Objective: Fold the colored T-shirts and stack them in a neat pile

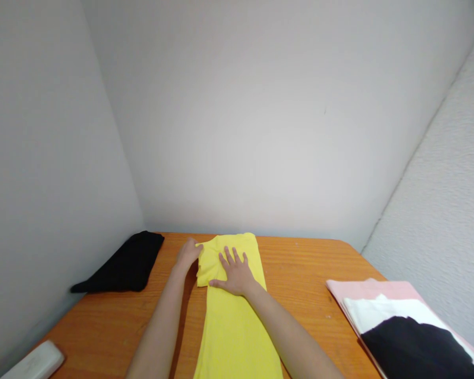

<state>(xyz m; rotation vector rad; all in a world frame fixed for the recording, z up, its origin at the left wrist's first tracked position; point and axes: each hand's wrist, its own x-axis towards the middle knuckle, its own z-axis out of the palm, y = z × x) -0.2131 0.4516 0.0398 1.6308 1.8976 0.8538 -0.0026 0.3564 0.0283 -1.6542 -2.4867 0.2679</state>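
Yellow garment (237,316) lies in a long folded strip down the middle of the bench (300,273), running from the far edge toward you. Your right hand (236,275) rests flat on it, fingers spread, pinning the cloth and gripping nothing. Your left hand (188,254) is closed on the strip's far left corner, where a flap is turned over. You look to be midway through a fold at the top end. A black garment (126,266) sits to the left, a stack of folded clothes (403,326) to the right.
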